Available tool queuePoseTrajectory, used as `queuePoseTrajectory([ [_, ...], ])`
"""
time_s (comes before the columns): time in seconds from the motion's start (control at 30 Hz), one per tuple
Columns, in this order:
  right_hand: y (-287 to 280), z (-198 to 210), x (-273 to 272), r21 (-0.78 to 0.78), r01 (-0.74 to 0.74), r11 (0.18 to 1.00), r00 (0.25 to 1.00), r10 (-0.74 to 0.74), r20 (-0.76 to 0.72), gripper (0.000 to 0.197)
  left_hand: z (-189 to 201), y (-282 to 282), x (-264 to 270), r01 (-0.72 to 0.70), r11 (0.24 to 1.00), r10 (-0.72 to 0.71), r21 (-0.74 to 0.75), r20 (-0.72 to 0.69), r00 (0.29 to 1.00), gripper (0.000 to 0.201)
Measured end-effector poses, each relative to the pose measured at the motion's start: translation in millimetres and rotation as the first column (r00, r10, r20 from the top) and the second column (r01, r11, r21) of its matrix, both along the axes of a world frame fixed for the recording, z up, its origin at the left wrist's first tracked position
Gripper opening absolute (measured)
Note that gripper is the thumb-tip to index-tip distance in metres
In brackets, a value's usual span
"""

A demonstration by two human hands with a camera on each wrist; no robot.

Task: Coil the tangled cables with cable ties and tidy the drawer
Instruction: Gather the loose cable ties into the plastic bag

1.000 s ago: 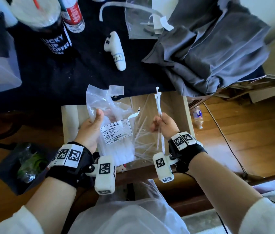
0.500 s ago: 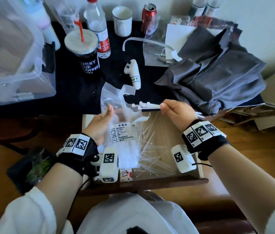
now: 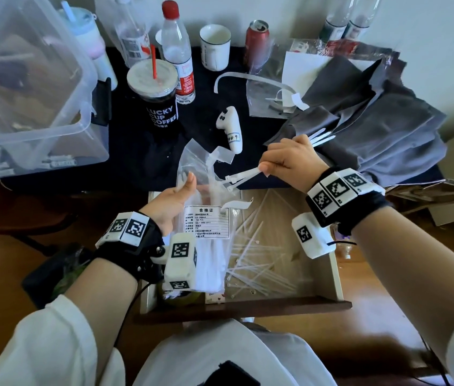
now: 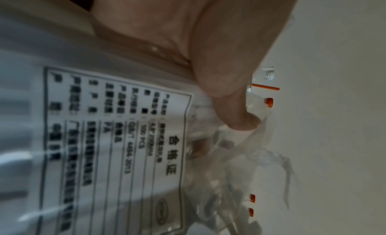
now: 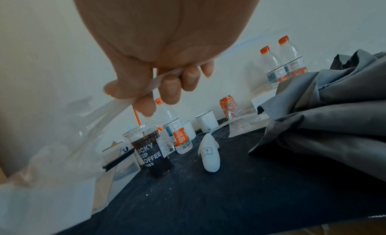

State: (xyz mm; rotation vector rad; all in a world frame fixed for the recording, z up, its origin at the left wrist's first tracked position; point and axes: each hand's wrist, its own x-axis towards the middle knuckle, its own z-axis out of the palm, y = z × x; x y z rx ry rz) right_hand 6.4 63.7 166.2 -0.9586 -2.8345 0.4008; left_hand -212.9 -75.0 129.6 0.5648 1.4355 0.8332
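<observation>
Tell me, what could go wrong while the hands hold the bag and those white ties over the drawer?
The right hand pinches a few cable ties near one end only; some could slip out and fall among the loose ties in the drawer. The left hand holds the plastic bag by one edge, so it might sag or tip. An elbow swing could knock the coffee cup.

Head view: we look steeply down from above onto both hands, the open drawer (image 3: 336, 274) and the dark tabletop (image 3: 142, 151) beyond.
Left wrist view: we sit very near, looking along the left hand (image 4: 208, 57); the labelled bag (image 4: 108, 139) fills the frame.
Right wrist view: we look low across the tabletop towards the wall; the right hand (image 5: 163, 57) hangs close above.
Shared: coffee cup (image 3: 159, 107), white controller (image 3: 232, 129), grey cloth (image 3: 373, 129).
</observation>
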Motion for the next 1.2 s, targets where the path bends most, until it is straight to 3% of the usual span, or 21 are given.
queuePoseTrajectory([
  [0.1,0.9,3.8,1.2,-0.019,0.001,1.0,1.0,-0.001,0.018,0.036,-2.8,-0.1,-4.0,0.02,1.0,-0.021,0.022,0.016,1.0,0.061],
  [0.2,0.8,6.3,2.4,-0.016,0.018,1.0,0.999,-0.017,0.029,0.034,-6.2,-0.6,-4.9,0.051,0.993,-0.06,0.11,0.077,0.995,0.078],
  [0.33,-0.1,7.7,1.0,-0.162,0.118,0.98,0.98,-0.142,-0.142,0.04,-7.8,1.1,-1.9,-0.082,0.959,0.03,0.272,0.19,0.981,0.11],
  [0.4,-1.3,9.6,-2.3,-0.242,0.119,0.963,0.958,-0.175,-0.225,0.043,-2.4,4.2,2.0,-0.1,0.943,0.037,0.319,0.199,0.979,0.109],
  [0.47,-4.9,12.7,-6.8,-0.342,0.082,0.936,0.932,-0.193,-0.305,0.04,7.4,7.4,8.0,-0.047,0.937,-0.009,0.346,0.157,0.988,0.094],
  [0.53,-10.5,18.5,-13.0,-0.433,0.036,0.9,0.903,-0.215,-0.372,0.024,15.9,9.7,16.1,0.005,0.933,-0.061,0.359,0.145,0.988,0.069],
  [0.57,-13.1,20.9,-16.6,-0.47,0.022,0.883,0.887,-0.234,-0.398,0.015,18.2,10.4,19.4,0.02,0.935,-0.076,0.355,0.145,0.986,0.067],
  [0.7,-20.9,24.1,-30.6,-0.542,0.045,0.839,0.863,-0.307,-0.403,0.014,17.9,13.7,25.7,0.109,0.918,-0.172,0.382,0.135,0.976,0.086],
  [0.8,-23.0,22.9,-33.2,-0.579,0.075,0.812,0.852,-0.354,-0.387,0.034,19.9,15.4,29.5,0.097,0.935,-0.149,0.341,0.128,0.98,0.09],
  [0.9,-24.5,23.1,-33.2,-0.58,0.092,0.81,0.867,-0.351,-0.354,0.037,21.8,16.9,31.5,0.067,0.942,-0.102,0.328,0.089,0.991,0.099],
  [1.0,-24.1,26.7,-34.2,-0.594,0.135,0.793,0.915,-0.33,-0.233,0.041,17.0,23.2,30.3,-0.003,0.938,-0.024,0.347,0.073,0.997,0.088],
  [1.07,-23.1,33.1,-33.1,-0.616,0.163,0.77,0.922,-0.341,-0.183,0.034,14.7,24.6,30.1,-0.015,0.933,-0.008,0.359,0.061,0.998,0.077],
  [1.2,-24.9,43.2,-31.4,-0.659,0.084,0.747,0.85,-0.399,-0.345,0.014,16.9,23.9,30.8,0.068,0.93,-0.087,0.361,0.036,0.996,0.082],
])
